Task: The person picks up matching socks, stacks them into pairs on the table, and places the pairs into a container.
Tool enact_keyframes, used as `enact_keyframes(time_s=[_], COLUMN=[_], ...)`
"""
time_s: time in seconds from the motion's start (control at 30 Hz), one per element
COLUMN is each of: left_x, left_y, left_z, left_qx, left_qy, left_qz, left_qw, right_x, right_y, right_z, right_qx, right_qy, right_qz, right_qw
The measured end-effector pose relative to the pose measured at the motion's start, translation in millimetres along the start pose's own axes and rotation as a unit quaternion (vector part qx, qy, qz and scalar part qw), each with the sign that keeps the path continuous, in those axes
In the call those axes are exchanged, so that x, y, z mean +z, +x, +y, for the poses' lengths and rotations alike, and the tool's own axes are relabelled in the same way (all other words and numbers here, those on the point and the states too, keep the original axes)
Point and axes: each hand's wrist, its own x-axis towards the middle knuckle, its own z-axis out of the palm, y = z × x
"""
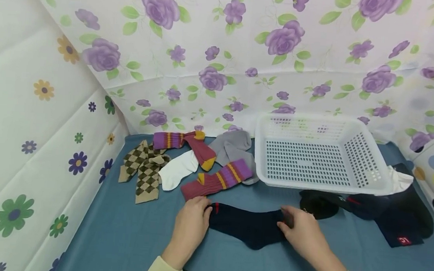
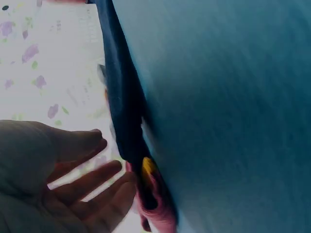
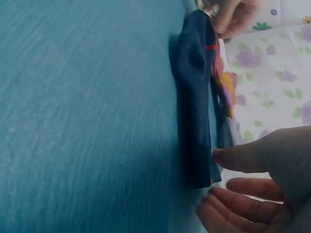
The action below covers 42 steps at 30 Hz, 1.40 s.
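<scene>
A navy sock [image 1: 246, 225] with a small red mark lies stretched sideways on the blue cloth. My left hand [image 1: 191, 222] is at its left end; in the left wrist view the thumb and fingers of that hand [image 2: 73, 179] are apart, beside the sock [image 2: 121, 87]. At the sock's right end is my right hand [image 1: 308, 234]. The right wrist view shows this hand [image 3: 267, 179] with its thumb at the edge of the sock [image 3: 194, 97] and its fingers loosely bent, a gap between thumb and fingers.
Behind the left hand lie checkered socks [image 1: 148, 179], a white sock [image 1: 178, 170], striped socks [image 1: 217, 181] and grey socks [image 1: 231, 147]. A white basket [image 1: 315, 187] stands at the back right. Dark socks [image 1: 404, 220] and a white one [image 1: 401, 180] lie beside it.
</scene>
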Motion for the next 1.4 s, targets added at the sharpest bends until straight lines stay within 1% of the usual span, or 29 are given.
enact_keyframes(time_s=[0.07,0.1,0.17,0.23,0.3,0.43,0.57,0.7,0.9,1.07,1.2,1.3,1.37,1.4], left_x=[-0.7,-0.7,-0.3,0.8,1.5,1.8,0.5,-0.7,-2.5,-3.9,-5.9,-5.9,-5.4,-5.1], left_y=[-1.1,-1.6,-2.3,-2.8,-2.9,-2.4,-0.9,2.5,6.6,8.2,9.0,9.6,10.1,10.3], left_z=[2.4,3.0,3.5,2.4,0.7,-2.3,-3.1,-2.8,-1.0,-0.1,-1.2,-0.9,-0.1,0.2], left_qx=[0.04,0.054,0.071,0.078,0.078,0.076,0.072,0.072,0.08,0.083,0.073,0.073,0.075,0.076], left_qy=[0.018,0.021,0.027,0.027,0.023,0.026,0.038,0.05,0.062,0.062,0.066,0.065,0.06,0.057], left_qz=[0.003,-0.003,-0.023,-0.049,-0.076,-0.11,-0.138,-0.166,-0.191,-0.206,-0.206,-0.207,-0.211,-0.212], left_qw=[0.999,0.9983,0.9968,0.9954,0.9938,0.9906,0.9872,0.9822,0.9764,0.9731,0.9735,0.9734,0.9728,0.9727], right_x=[0.4,0.9,1.9,3.1,4.5,6.4,7.2,6.9,6.1,5.5,2.5,-4.5,-13.0,-18.1], right_y=[-2.6,-3.9,-5.8,-7.6,-9.5,-12.8,-14.7,-14.8,-14.0,-14.4,-12.6,-14.7,-19.1,-21.7], right_z=[1.2,2.0,3.6,4.7,5.3,6.4,8.6,9.9,10.8,13.2,15.0,18.9,24.8,29.0], right_qx=[-0.035,-0.053,-0.091,-0.124,-0.148,-0.175,-0.179,-0.174,-0.17,-0.172,-0.171,-0.149,-0.128,-0.118], right_qy=[-0.026,-0.039,-0.064,-0.086,-0.107,-0.142,-0.162,-0.164,-0.153,-0.14,-0.111,-0.09,-0.08,-0.079], right_qz=[0.011,0.015,0.015,0.006,-0.001,-0.004,-0.011,-0.025,-0.043,-0.047,-0.052,-0.054,-0.037,-0.019], right_qw=[0.999,0.9977,0.9937,0.9885,0.9832,0.9742,0.9704,0.9706,0.9725,0.9741,0.9775,0.9833,0.9878,0.9897])
